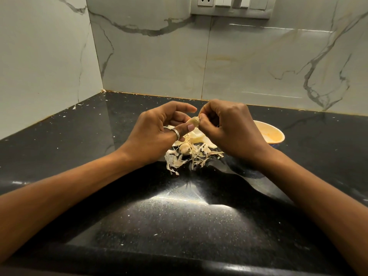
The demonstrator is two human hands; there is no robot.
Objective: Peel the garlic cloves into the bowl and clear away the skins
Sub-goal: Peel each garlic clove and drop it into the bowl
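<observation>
Both hands meet above the black counter on one pale garlic clove [194, 121]. My left hand [157, 132], with a ring on one finger, pinches the clove between thumb and fingers. My right hand [229, 126] grips the clove's right end with its fingertips. Under the hands lies a heap of papery garlic skins [195, 154] with an unpeeled clove [184, 149] among them. A small yellow bowl [272, 134] stands to the right, half hidden behind my right hand; what it holds I cannot make out.
The black speckled counter [179, 216] runs into a corner of marble-patterned walls [159, 56]. Small skin flecks are scattered over the counter's back left. A switch and socket panel [233, 5] sits high on the back wall.
</observation>
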